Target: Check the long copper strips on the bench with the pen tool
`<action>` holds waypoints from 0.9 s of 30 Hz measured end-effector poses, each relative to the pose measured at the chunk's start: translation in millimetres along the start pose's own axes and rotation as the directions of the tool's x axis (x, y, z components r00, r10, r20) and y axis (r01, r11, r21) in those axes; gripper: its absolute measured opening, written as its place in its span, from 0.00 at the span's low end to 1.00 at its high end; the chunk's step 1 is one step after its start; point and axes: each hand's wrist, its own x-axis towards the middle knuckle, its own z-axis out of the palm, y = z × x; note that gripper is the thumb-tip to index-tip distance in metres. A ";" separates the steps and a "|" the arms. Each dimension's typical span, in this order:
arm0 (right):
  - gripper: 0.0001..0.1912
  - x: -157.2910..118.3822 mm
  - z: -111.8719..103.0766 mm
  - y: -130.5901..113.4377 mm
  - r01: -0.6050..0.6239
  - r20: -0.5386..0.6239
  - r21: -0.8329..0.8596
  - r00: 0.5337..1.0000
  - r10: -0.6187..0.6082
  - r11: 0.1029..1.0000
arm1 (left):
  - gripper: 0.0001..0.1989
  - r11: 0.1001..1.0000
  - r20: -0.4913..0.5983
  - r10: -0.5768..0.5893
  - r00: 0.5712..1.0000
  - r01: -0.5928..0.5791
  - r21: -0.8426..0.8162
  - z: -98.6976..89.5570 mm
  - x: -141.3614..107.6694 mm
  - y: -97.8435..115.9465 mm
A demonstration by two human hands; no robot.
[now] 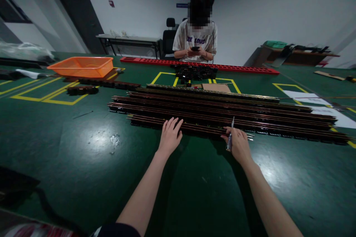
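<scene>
Several long dark strips (211, 106) with thin copper-coloured rails along them, much like model railway track, lie side by side across the green table. The nearest strip (147, 120) is shorter and a little apart from the others at its left end. My left hand (170, 135) rests flat on this strip, fingers stretched out and holding nothing. Near the strip's right end, my right hand (239, 142) is closed around a small screwdriver (229, 141) with a clear-looking handle, its metal shaft pointing up and away. The right fingertips touch the rails; their exact grip is partly hidden.
An orange basket (83, 67) stands at the far left near short dark strip pieces (82, 90). Behind the strips lie a tangle of dark parts (193, 72) and a long red slotted rail (239, 68). White papers (307, 97) lie at right. Across the table, a person (196, 39) holds a phone.
</scene>
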 end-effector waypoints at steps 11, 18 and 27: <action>0.11 -3.6 2.3 25.7 -0.091 -0.088 -0.030 0.992 0.088 0.995 | 0.27 0.993 0.124 0.078 0.989 -0.065 -0.102 6.3 10.7 13.0; 0.17 -5.7 -3.4 19.4 -0.195 -0.219 -0.057 0.959 0.179 0.979 | 0.20 0.915 0.144 0.024 0.989 0.036 -0.401 -16.5 14.3 -7.6; 0.15 -4.3 0.0 19.2 -0.107 -0.214 -0.019 0.972 0.100 0.994 | 0.15 0.729 -0.475 -0.637 0.607 0.675 -0.115 -111.2 -43.2 -154.4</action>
